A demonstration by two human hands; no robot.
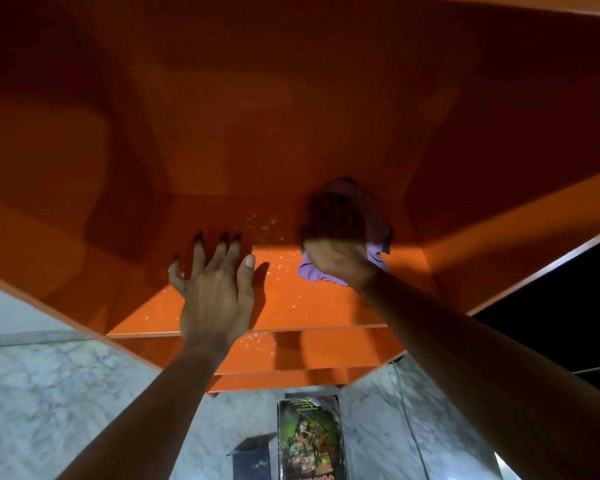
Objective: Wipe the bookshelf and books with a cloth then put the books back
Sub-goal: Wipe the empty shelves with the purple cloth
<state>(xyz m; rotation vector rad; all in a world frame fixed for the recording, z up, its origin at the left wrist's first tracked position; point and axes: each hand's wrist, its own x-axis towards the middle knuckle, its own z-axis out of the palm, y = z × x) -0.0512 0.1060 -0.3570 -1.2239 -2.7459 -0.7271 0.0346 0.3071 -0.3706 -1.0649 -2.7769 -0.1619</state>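
An orange bookshelf (291, 306) fills the upper view, its shelf board speckled with pale droplets or dust. My right hand (336, 244) grips a purple cloth (374, 233) and presses it onto the shelf board near the back right. My left hand (212, 289) rests on the same board to the left with fingers spread and straight. Below the shelf, a book with a green cover (309, 438) lies on the floor, and a dark book (252, 459) lies beside it.
Marble-patterned floor (49, 393) spreads under the bookshelf. Two lower orange shelf boards (326, 351) step down beneath the one I touch. A thin cord (409, 410) trails on the floor at the right. Dark space lies right of the shelf's side panel.
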